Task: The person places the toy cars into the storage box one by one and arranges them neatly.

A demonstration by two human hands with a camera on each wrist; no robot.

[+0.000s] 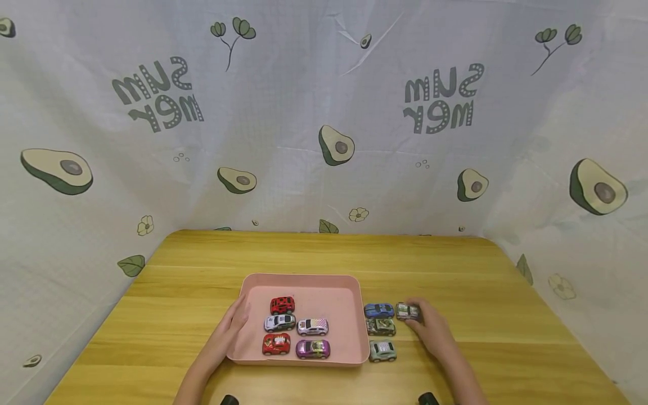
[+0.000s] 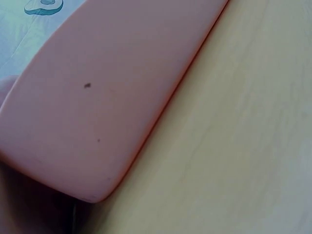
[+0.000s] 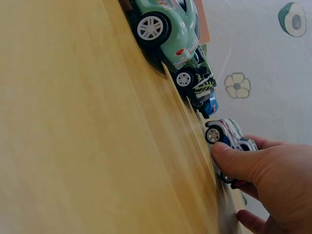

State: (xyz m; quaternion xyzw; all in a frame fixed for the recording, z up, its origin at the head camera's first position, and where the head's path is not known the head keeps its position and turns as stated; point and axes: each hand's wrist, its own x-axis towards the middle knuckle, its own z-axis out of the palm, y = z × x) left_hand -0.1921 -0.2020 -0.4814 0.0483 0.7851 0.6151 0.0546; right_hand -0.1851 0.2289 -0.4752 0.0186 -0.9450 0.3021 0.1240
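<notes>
With thumb and fingers, my right hand (image 1: 434,332) pinches a small white-and-green toy car (image 1: 406,311). In the right wrist view that toy car (image 3: 226,134) is tilted, close over the wooden table. To its left are a blue toy car (image 1: 378,310), a dark camouflage-patterned one (image 1: 381,327) and a pale green one (image 1: 382,351), beside a pink tray (image 1: 349,287). My left hand (image 1: 230,332) holds the tray's left side, fingers over the rim; the left wrist view shows mostly the tray's outer wall (image 2: 107,92).
Inside the tray stand a spotted red car (image 1: 282,305), a white police-style car (image 1: 279,322), a white-and-pink car (image 1: 313,327), a red car (image 1: 276,343) and a purple car (image 1: 313,349). A printed avocado cloth (image 1: 283,140) hangs behind the wooden table (image 1: 455,270).
</notes>
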